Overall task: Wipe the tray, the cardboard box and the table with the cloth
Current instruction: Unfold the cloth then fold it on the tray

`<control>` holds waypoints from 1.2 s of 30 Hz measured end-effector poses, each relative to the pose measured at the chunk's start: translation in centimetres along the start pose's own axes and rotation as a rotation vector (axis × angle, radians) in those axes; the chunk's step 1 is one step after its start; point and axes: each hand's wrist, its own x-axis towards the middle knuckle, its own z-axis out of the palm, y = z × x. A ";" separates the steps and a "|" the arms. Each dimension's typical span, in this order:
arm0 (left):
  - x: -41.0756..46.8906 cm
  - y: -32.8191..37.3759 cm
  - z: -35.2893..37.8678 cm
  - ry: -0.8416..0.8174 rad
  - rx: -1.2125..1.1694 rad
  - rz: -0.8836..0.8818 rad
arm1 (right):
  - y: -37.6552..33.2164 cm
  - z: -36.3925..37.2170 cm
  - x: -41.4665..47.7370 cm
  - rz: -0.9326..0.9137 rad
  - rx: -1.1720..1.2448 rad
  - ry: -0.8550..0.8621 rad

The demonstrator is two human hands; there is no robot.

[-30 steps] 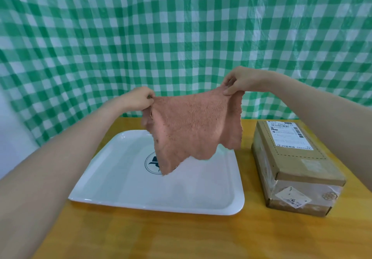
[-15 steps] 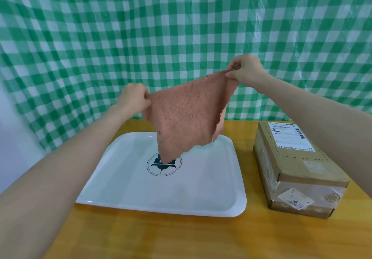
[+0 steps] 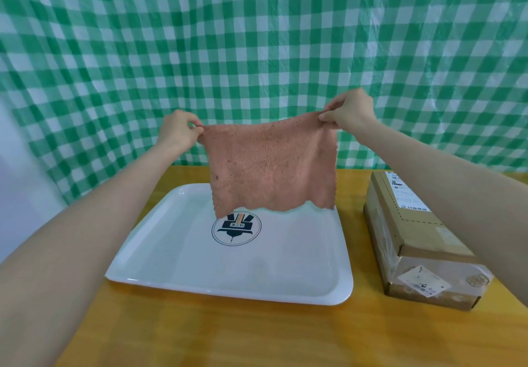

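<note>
Head view: tray (image 3: 177,252) and cardboard box (image 3: 414,232) sit apart on the table (image 3: 257,335). Left hand (image 3: 177,131) and right hand (image 3: 350,111) each pinch a top corner of the cloth (image 3: 271,166), which hangs spread above the tray.

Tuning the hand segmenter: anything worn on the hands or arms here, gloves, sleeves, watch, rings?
Nothing worn shows. The left hand and right hand are bare: no gloves, no rings visible. The left forearm and right forearm are bare to the frame edges: no sleeves, watch, bands or markings.
</note>
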 end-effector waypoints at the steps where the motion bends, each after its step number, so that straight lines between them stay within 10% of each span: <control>1: -0.2 -0.1 -0.1 0.034 0.001 0.035 | 0.1 0.0 -0.1 -0.029 0.018 0.003; 10: -5.0 -2.8 -2.6 0.065 0.051 0.401 | 2.2 -1.9 -3.0 -0.181 -0.141 -0.205; 23: -12.4 -7.3 -1.9 -0.859 0.340 0.303 | 4.2 -1.0 -9.8 -0.106 -0.593 -1.108; 36: -5.0 -8.8 5.0 -0.540 0.332 0.138 | 5.6 5.2 -3.8 -0.105 -0.666 -0.722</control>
